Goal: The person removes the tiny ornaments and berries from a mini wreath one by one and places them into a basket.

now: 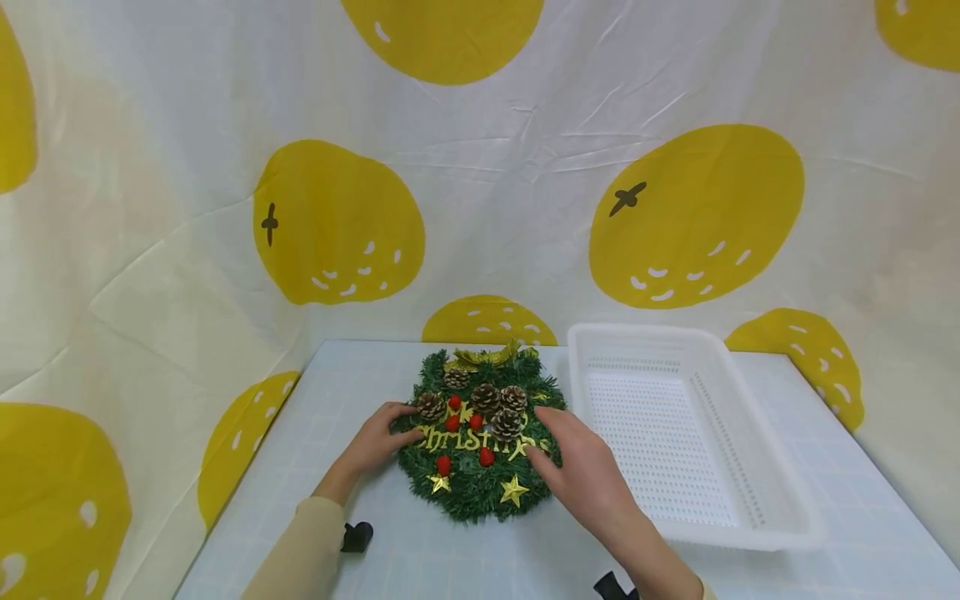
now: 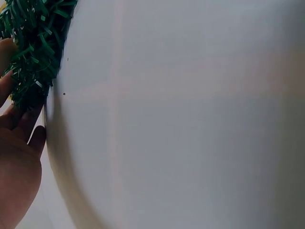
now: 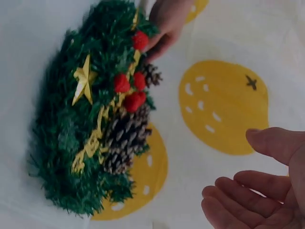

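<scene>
A green Christmas wreath (image 1: 465,500) lies on the table, with gold "Christmas" lettering (image 1: 465,439), pine cones (image 1: 506,425), red berries (image 1: 487,457) and gold stars (image 1: 513,490). My left hand (image 1: 375,442) holds its left edge. In the left wrist view, the left hand's fingers (image 2: 5,86) wrap the edge of the green tinsel (image 2: 35,43). At the wreath's right side is my right hand (image 1: 585,462), thumb and fingers spread. The right wrist view shows that right hand (image 3: 259,200) apart from the wreath (image 3: 66,138), holding nothing.
A white plastic basket (image 1: 667,442) with a perforated bottom stands on the table to the right, close to my right hand. Behind the table (image 1: 420,558) hangs a white cloth (image 1: 510,233) printed with yellow fruit.
</scene>
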Tool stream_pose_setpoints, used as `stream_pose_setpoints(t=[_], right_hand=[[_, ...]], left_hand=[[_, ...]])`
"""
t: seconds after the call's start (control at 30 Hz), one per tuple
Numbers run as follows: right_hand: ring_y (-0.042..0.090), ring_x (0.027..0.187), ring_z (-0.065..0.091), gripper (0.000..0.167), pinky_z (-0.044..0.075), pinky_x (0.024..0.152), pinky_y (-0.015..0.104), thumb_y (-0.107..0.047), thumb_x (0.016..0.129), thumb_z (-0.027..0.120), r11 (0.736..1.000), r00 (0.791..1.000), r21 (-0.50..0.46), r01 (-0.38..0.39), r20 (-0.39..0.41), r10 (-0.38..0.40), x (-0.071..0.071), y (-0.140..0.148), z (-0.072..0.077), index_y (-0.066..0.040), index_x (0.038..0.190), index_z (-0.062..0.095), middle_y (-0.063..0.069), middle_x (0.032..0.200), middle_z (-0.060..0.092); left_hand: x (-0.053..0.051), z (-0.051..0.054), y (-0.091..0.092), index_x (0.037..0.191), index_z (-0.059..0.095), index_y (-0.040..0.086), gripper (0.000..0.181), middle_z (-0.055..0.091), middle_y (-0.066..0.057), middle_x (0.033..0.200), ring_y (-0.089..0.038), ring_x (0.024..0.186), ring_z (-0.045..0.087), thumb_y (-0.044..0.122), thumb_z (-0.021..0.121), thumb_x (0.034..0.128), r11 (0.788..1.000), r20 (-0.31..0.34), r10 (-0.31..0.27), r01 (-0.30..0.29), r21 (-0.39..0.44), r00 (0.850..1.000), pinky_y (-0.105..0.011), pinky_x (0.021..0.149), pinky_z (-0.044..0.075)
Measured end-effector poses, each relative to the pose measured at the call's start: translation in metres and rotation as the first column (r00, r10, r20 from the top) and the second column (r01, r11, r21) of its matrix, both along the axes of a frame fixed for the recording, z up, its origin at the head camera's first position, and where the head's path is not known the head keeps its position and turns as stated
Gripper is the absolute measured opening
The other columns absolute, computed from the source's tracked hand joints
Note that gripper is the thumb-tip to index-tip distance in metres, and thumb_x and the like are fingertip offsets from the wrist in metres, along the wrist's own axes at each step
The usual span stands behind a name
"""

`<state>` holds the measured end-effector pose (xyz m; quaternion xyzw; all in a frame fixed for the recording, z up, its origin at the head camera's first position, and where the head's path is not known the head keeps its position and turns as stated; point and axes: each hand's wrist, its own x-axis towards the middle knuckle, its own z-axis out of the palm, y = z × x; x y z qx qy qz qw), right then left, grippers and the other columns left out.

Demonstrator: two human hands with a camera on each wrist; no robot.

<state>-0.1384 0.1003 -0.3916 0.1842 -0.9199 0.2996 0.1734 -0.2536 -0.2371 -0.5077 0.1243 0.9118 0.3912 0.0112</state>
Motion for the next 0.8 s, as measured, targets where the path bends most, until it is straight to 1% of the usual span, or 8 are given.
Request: stream_pose_setpoints(t=[0.17, 0.23, 0.37, 0.47, 0.6, 0.8], right_hand=[[0.032, 0.113, 0.061, 0.047, 0.054, 0.088, 0.046, -0.019, 0.088, 0.074, 1.0, 0.998, 0.001, -0.03, 0.063, 0.03, 0.001, -0.017, -0.006, 0.0, 0.129, 0.06, 0.015, 0.127, 0.062], [0.032, 0.113, 0.061, 0.047, 0.054, 0.087, 0.046, -0.019, 0.089, 0.074, 0.999, 0.996, 0.004, -0.042, 0.075, 0.041, 0.0, -0.023, -0.01, 0.0, 0.129, 0.06, 0.016, 0.126, 0.062], [0.032, 0.112, 0.062, 0.046, 0.053, 0.088, 0.047, -0.023, 0.089, 0.073, 0.999, 0.992, -0.004, -0.041, 0.117, 0.041, -0.004, -0.034, -0.021, -0.002, 0.129, 0.061, 0.015, 0.125, 0.063], [0.033, 0.11, 0.062, 0.044, 0.053, 0.088, 0.048, -0.023, 0.09, 0.073, 0.999, 0.991, -0.015, -0.035, 0.129, 0.036, -0.01, -0.04, -0.032, -0.003, 0.127, 0.063, 0.015, 0.123, 0.064], [0.033, 0.109, 0.063, 0.042, 0.053, 0.088, 0.049, -0.022, 0.089, 0.074, 0.999, 0.993, -0.041, -0.026, 0.117, 0.03, -0.017, -0.044, -0.045, -0.001, 0.125, 0.064, 0.016, 0.121, 0.065], [0.031, 0.106, 0.064, 0.042, 0.053, 0.087, 0.048, -0.022, 0.089, 0.073, 0.997, 0.993, -0.07, -0.018, 0.113, 0.026, -0.024, -0.046, -0.057, -0.001, 0.124, 0.065, 0.014, 0.12, 0.066]], left_hand=[[0.0, 0.001, 0.001, 0.128, 0.062, 0.005, 0.05, 0.053, -0.015, 0.132, -0.036, 0.127, 0.048, 0.034, 0.073, 0.0886, 1.0, 0.008, 0.007, -0.007, -0.013, 1.0, -0.055, 0.105, 0.038], [0.0, 0.0, 0.002, 0.127, 0.062, 0.005, 0.05, 0.053, -0.015, 0.132, -0.036, 0.127, 0.048, 0.034, 0.073, 0.0887, 1.0, 0.01, 0.008, -0.007, -0.019, 1.0, -0.054, 0.105, 0.038], [-0.002, 0.0, 0.001, 0.128, 0.061, 0.006, 0.049, 0.053, -0.014, 0.133, -0.036, 0.127, 0.048, 0.035, 0.073, 0.0892, 1.0, 0.008, 0.004, -0.003, -0.027, 1.0, -0.054, 0.105, 0.038], [-0.001, 0.002, 0.002, 0.128, 0.061, 0.005, 0.049, 0.053, -0.015, 0.133, -0.037, 0.127, 0.048, 0.033, 0.073, 0.0896, 1.0, 0.003, -0.003, 0.003, -0.028, 1.0, -0.054, 0.105, 0.038], [-0.001, 0.002, 0.002, 0.128, 0.061, 0.004, 0.049, 0.053, -0.016, 0.133, -0.037, 0.127, 0.048, 0.032, 0.073, 0.0894, 0.999, -0.002, -0.006, 0.006, -0.032, 1.0, -0.054, 0.105, 0.038], [-0.002, 0.0, 0.001, 0.128, 0.061, 0.004, 0.05, 0.053, -0.015, 0.133, -0.036, 0.127, 0.048, 0.034, 0.073, 0.0893, 0.999, -0.008, -0.004, 0.004, -0.04, 1.0, -0.054, 0.106, 0.037]])
